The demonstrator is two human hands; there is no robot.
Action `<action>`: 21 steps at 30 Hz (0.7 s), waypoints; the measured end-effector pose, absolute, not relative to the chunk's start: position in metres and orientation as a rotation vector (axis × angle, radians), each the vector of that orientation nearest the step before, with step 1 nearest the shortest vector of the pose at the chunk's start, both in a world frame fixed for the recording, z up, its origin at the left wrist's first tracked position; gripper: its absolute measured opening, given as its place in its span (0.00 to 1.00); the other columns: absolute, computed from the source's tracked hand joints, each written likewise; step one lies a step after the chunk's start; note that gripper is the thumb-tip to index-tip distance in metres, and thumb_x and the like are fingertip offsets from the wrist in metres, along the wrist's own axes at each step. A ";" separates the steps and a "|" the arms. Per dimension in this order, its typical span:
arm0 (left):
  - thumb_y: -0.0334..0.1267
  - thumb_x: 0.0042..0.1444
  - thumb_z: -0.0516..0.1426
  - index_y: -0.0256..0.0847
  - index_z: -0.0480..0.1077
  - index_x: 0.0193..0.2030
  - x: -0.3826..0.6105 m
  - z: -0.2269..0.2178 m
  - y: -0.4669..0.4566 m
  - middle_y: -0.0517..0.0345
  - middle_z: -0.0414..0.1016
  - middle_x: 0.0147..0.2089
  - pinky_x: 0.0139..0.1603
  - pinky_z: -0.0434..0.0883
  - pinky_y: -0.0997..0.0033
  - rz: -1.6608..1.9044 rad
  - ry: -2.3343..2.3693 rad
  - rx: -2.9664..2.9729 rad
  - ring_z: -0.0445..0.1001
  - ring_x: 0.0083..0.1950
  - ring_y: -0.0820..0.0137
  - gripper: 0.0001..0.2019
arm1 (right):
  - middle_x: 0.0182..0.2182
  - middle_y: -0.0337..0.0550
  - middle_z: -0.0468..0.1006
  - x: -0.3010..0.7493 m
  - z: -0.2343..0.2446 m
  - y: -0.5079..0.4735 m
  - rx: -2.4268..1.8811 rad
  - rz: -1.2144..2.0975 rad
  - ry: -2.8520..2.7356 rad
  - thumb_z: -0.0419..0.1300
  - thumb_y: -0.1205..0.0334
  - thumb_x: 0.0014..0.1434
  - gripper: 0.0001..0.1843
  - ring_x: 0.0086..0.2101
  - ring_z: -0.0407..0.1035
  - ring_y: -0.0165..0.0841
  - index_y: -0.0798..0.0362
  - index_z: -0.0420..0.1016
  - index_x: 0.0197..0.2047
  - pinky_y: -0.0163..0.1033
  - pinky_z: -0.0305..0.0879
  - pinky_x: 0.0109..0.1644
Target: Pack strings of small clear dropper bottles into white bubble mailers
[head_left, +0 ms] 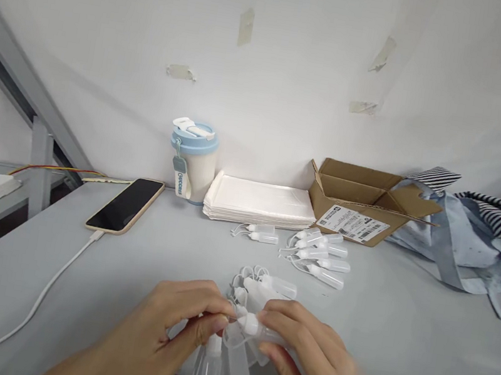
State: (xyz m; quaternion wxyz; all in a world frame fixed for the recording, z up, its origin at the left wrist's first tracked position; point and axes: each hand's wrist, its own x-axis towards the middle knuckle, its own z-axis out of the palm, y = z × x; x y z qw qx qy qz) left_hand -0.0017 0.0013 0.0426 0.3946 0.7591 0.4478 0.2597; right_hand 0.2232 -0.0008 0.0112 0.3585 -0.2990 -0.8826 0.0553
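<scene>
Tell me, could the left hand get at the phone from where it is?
Probably yes: nothing visible stands between the left hand and the phone, though that hand looks busy at the nozzle end of a small bottle.

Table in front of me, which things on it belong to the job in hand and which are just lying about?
Belong to the job:
small bottle in the right hand, left hand at its tip
heap of bottles by the hands
bottles farther back, likely

Lying about, it seems:
phone
charging cable
lidded cup
blue fabric
cardboard box and white stack, untouched; role unclear
</scene>
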 end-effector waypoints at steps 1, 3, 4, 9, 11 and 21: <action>0.39 0.63 0.49 0.43 0.72 0.33 -0.001 0.042 0.001 0.62 0.71 0.28 0.32 0.65 0.78 0.674 1.130 1.932 0.69 0.30 0.73 0.13 | 0.41 0.50 0.77 0.223 0.011 -0.001 -0.775 0.137 -2.282 0.52 0.69 0.63 0.14 0.44 0.73 0.33 0.58 0.65 0.52 0.34 0.74 0.42; 0.39 0.63 0.49 0.43 0.72 0.32 -0.001 0.041 0.001 0.61 0.71 0.28 0.31 0.65 0.78 0.701 1.119 1.950 0.68 0.29 0.73 0.13 | 0.41 0.50 0.77 0.222 0.010 -0.001 -0.769 0.118 -2.271 0.51 0.68 0.64 0.13 0.43 0.73 0.33 0.57 0.65 0.52 0.33 0.73 0.43; 0.39 0.63 0.49 0.42 0.72 0.32 -0.001 0.039 0.001 0.61 0.71 0.27 0.30 0.64 0.78 0.712 1.115 1.961 0.68 0.28 0.73 0.13 | 0.40 0.50 0.77 0.221 0.009 -0.002 -0.765 0.104 -2.262 0.50 0.68 0.65 0.12 0.43 0.74 0.33 0.57 0.65 0.51 0.33 0.73 0.42; 0.36 0.64 0.48 0.42 0.73 0.36 -0.003 0.030 -0.001 0.60 0.70 0.28 0.30 0.65 0.77 0.790 1.064 2.043 0.68 0.28 0.73 0.12 | 0.39 0.49 0.78 0.217 0.006 -0.002 -0.784 0.024 -2.259 0.48 0.69 0.66 0.11 0.41 0.74 0.33 0.56 0.66 0.50 0.33 0.73 0.41; 0.35 0.64 0.48 0.42 0.72 0.40 -0.004 0.029 -0.002 0.59 0.72 0.30 0.32 0.66 0.77 0.823 1.045 2.055 0.70 0.30 0.73 0.11 | 0.39 0.49 0.77 0.217 0.005 -0.001 -0.763 0.017 -2.229 0.48 0.70 0.65 0.11 0.41 0.74 0.33 0.57 0.66 0.50 0.33 0.72 0.41; 0.37 0.63 0.51 0.43 0.70 0.35 -0.001 0.039 -0.004 0.63 0.71 0.28 0.31 0.66 0.78 0.842 1.206 2.028 0.68 0.29 0.74 0.08 | 0.41 0.51 0.75 0.218 0.003 0.000 -0.722 0.108 -2.208 0.52 0.75 0.61 0.14 0.43 0.71 0.33 0.59 0.65 0.51 0.35 0.72 0.43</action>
